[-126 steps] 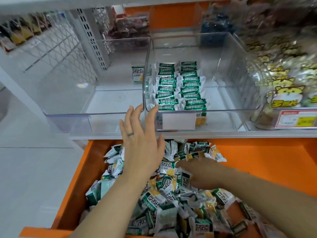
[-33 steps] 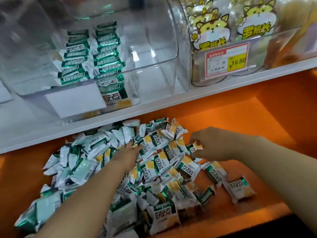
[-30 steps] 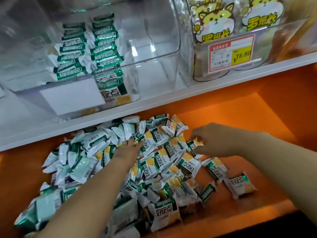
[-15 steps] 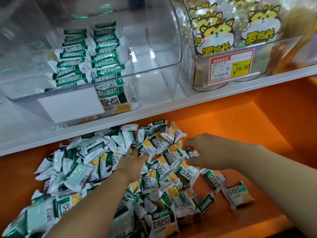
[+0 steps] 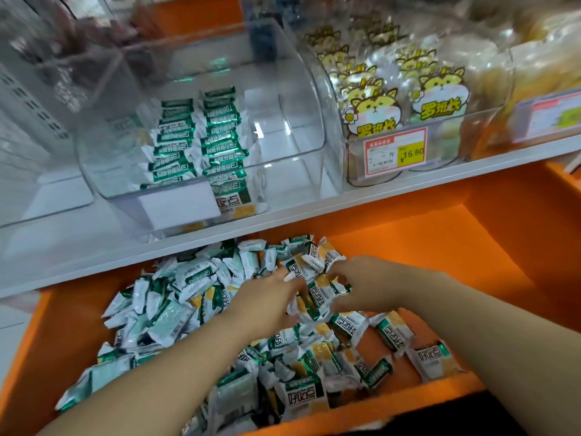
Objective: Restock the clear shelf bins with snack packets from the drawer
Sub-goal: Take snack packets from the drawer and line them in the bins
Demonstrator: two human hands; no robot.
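While the left hand (image 5: pixel 267 297) and right hand (image 5: pixel 364 284) dig into the orange drawer (image 5: pixel 471 247), snack packets (image 5: pixel 176 309) lie heaped across it.
Right hand's fingers curl round several packets; left hand's fingers are buried beside them, grip unclear; on the shelf (image 5: pixel 408 190) above, the clear bin (image 5: pixel 292 121) holds 2 standing rows.

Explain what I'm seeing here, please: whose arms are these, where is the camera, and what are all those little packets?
No machine here: a person wears a head camera looking down at their bare arms. The open orange drawer is heaped with green-and-white snack packets. The left hand lies in the heap, grip unclear; the right hand curls round a few packets. Above, on the white shelf, a clear bin holds two rows of the same packets, with room beside them. The next bin holds cat-picture bags.
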